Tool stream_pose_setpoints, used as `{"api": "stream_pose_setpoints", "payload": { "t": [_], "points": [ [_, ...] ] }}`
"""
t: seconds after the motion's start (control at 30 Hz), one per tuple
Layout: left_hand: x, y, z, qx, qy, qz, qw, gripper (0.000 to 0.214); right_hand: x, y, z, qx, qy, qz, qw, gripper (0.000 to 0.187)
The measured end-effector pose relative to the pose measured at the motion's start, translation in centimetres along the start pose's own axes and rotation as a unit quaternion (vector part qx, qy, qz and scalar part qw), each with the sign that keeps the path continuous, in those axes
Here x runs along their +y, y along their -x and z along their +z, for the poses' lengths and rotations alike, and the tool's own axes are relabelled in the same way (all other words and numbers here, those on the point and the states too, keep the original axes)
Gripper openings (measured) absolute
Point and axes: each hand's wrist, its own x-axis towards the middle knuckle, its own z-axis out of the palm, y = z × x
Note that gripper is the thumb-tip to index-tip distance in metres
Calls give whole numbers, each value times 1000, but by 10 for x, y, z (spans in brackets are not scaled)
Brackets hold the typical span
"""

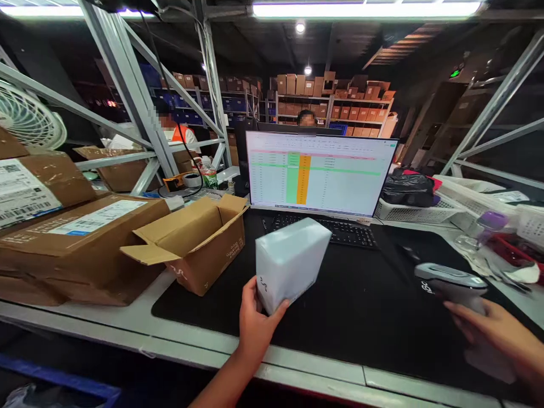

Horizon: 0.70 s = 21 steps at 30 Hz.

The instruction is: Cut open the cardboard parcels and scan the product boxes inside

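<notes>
Head: parcel between carton (open), scanner

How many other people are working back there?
2: a person in an orange vest behind the left rack, and a person behind the monitor. Shelves may hide more.

one view: head cam; stands at the table near edge, faces forward and down across it to the monitor at the far edge; close range, near edge right under lens
</notes>
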Motion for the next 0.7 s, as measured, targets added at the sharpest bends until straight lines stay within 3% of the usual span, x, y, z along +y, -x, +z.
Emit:
{"api": "stream_pose_setpoints", "payload": {
  "t": [0.07,0.13,0.3,0.53,0.7],
  "points": [
    [2,-3,3,-5,41,-37,998,76,-38,36,31,-102,-13,-41,994,36],
    [2,-5,4,-6,60,-57,997,74,-67,63,57,-159,6,-87,983,33],
    [-4,-7,1,14,31,-43,998,73,-95,89,95,-255,52,-139,955,23],
    [-6,-3,1,10,21,-20,1000,74,-87,84,103,-256,66,-154,952,31],
    [-3,-2,0,11,11,-17,1000,74,-75,87,103,-222,41,-68,972,44]
  ]
}}
